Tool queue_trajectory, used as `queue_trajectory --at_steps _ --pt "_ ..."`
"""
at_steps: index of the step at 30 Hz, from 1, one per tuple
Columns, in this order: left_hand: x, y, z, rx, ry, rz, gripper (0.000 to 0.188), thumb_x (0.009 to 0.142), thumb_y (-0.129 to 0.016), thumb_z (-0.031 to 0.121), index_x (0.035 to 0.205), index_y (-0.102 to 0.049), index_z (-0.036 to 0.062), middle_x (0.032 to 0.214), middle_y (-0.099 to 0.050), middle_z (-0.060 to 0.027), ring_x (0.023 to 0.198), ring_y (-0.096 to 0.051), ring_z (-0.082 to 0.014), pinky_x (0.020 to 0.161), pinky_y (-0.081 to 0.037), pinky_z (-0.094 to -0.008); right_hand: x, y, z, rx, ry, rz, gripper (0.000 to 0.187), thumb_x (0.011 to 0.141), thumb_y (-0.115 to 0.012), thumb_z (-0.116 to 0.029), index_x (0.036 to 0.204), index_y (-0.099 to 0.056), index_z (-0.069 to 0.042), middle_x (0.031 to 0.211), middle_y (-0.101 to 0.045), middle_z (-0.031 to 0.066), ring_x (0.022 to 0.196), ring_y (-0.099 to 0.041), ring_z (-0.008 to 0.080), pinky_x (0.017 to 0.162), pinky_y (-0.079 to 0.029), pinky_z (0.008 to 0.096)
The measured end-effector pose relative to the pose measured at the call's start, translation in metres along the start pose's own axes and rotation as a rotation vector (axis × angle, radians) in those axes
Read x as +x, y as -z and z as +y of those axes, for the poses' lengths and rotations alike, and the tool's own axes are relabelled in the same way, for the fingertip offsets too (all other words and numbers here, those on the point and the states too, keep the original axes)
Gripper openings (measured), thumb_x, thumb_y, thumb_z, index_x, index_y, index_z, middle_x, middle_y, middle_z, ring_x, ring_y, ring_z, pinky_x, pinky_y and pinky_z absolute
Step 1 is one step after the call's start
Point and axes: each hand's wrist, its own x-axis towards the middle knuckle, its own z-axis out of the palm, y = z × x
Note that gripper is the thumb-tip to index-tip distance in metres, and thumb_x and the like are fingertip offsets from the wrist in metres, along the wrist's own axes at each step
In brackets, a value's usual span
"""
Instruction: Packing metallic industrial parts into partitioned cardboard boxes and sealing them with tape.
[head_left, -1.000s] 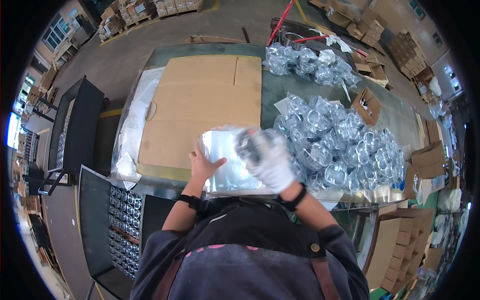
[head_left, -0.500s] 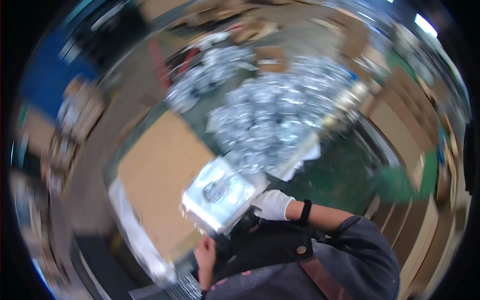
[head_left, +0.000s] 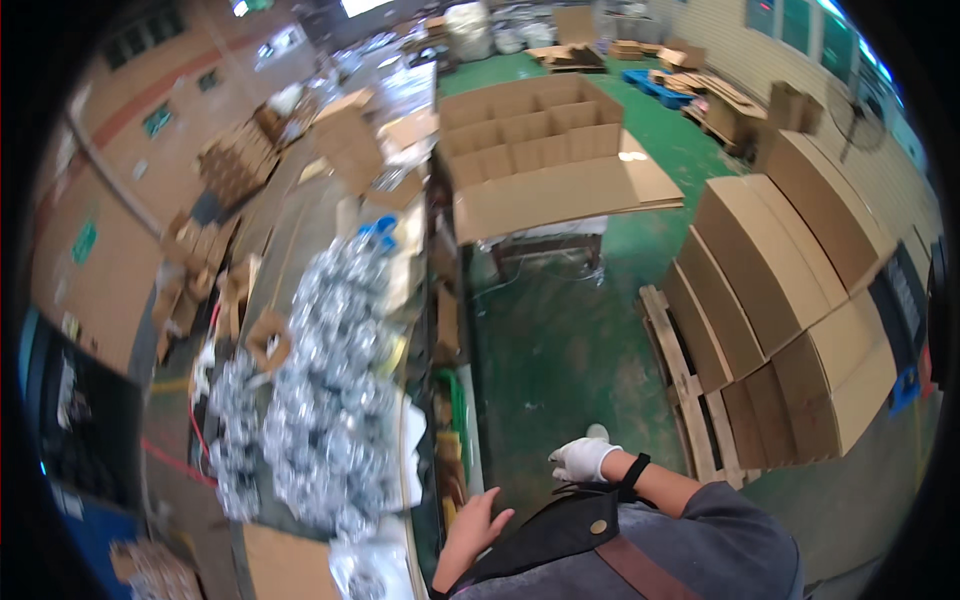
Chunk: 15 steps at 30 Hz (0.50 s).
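Observation:
Bare and with thumb and fingers apart, my left hand (head_left: 475, 528) is low in the middle, beside the right edge of a long work table. My right hand (head_left: 585, 460) wears a white glove; its fingers are loosely bent and apart, holding nothing visible, in front of my body. Nearest the left hand on the table lies a stack of clear plastic bags (head_left: 370, 572). A large heap of shiny clear-wrapped items (head_left: 335, 400) covers the table behind it. A brown cardboard sheet (head_left: 285, 565) lies at the near end.
Green floor (head_left: 550, 350) runs ahead between the table and large cartons (head_left: 770, 250) on a wooden pallet (head_left: 690, 400) at right. Farther ahead, a divided cardboard box (head_left: 530, 135) sits on flat cardboard (head_left: 560, 205) on a stand.
My view has swung right, away from the table, so the heap now lies at left. My right hand has come away from the stack of plastic bags. The left hand's fingers have spread.

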Motion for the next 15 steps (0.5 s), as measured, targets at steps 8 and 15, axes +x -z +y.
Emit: queue_trajectory --at_steps 8,15 --pt "0.220 0.008 0.104 0.102 -0.190 -0.314 0.057 0.083 -0.071 0.029 0.129 -0.051 0.0016 0.107 -0.062 -0.0191 0.093 -0.065 -0.0287 0.081 -0.051 -0.0363 0.018 0.140 0.126 -0.044 -0.101 0.207 0.030 0.080 -0.058 -0.027 0.100 -0.068 -0.007 0.090 -0.068 0.0193 0.087 -0.066 0.0371 0.075 -0.053 0.0467" --pt "0.348 0.063 0.112 -0.068 -0.055 -0.388 0.056 0.086 -0.068 0.031 0.128 -0.050 -0.0013 0.099 -0.064 -0.0180 0.091 -0.066 -0.0257 0.079 -0.051 -0.0336 0.099 0.279 0.162 0.029 -0.021 0.125 0.040 0.079 -0.059 -0.030 0.113 -0.065 -0.010 0.102 -0.068 0.0156 0.095 -0.064 0.0354 0.084 -0.051 0.0431"
